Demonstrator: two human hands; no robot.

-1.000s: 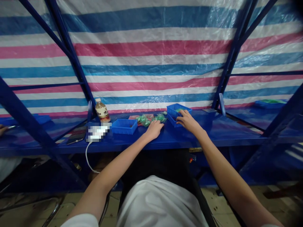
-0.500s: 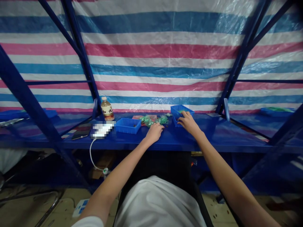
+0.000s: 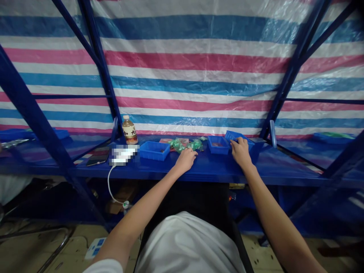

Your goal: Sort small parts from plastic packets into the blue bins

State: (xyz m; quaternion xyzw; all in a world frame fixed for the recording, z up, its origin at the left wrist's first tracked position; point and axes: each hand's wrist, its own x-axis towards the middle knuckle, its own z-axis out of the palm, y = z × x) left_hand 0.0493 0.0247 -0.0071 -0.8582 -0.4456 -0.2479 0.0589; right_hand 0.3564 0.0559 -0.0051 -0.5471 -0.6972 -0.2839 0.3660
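My right hand point(image 3: 241, 151) grips a blue tray point(image 3: 234, 135) by its near side, just right of a second blue tray point(image 3: 218, 145) with small reddish contents. The held tray looks slightly tilted, and my fingers hide part of it. My left hand point(image 3: 186, 159) rests on the blue table point(image 3: 210, 168), fingers bent, beside green plastic bags point(image 3: 177, 145); whether anything is under its fingers is hidden. Left of the bags sits another blue tray point(image 3: 154, 151) with a few small dark pieces in its corner.
A drink bottle point(image 3: 129, 131) stands at the back left, near a phone point(image 3: 97, 160) and a blurred white item point(image 3: 122, 154) with a white cable. Blue metal posts point(image 3: 99, 57) rise on both sides. A striped sheet point(image 3: 193, 60) hangs behind the table.
My right hand has moved right with the upper blue tray, which was over the second tray. That second tray now shows fully. My left hand has stayed in place.
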